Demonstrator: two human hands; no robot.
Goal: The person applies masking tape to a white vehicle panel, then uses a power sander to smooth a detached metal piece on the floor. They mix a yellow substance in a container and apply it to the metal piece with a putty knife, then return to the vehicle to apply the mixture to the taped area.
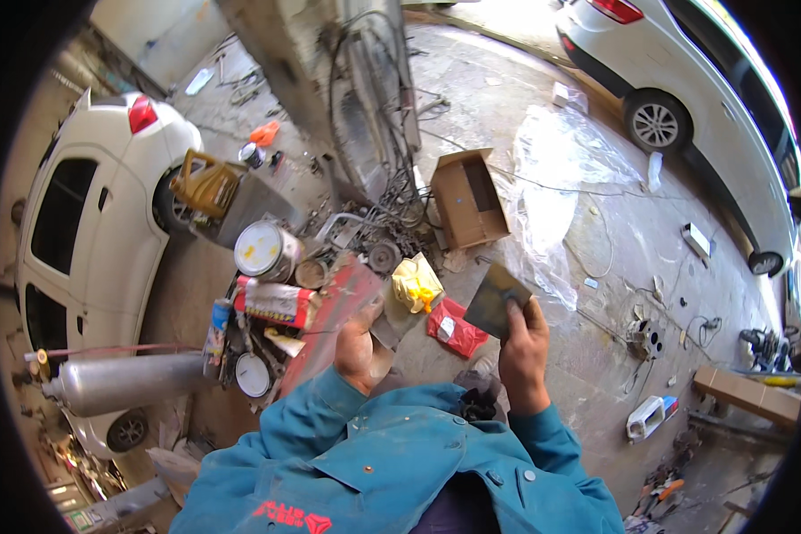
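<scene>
My left hand (358, 349) is closed on the near edge of a grey flat plate (397, 326). At the plate's far end sits a lump of cream and bright yellow paste (416, 285); whether it rests wholly on the plate is hard to see. To the right, my right hand (525, 356) pinches a dark, square, flat spreader (497, 301) between thumb and fingers, held up apart from the paste. A red plastic packet (456, 327) lies on the floor between and beyond my hands.
On the left, paint cans (265, 251), a gold oil jug (206, 182) and a silver cylinder (133, 383) crowd together. A cardboard box (470, 200) stands ahead beside a post (285, 80) with cables. White cars (107, 214) flank both sides; clear plastic sheeting (552, 169) covers floor ahead right.
</scene>
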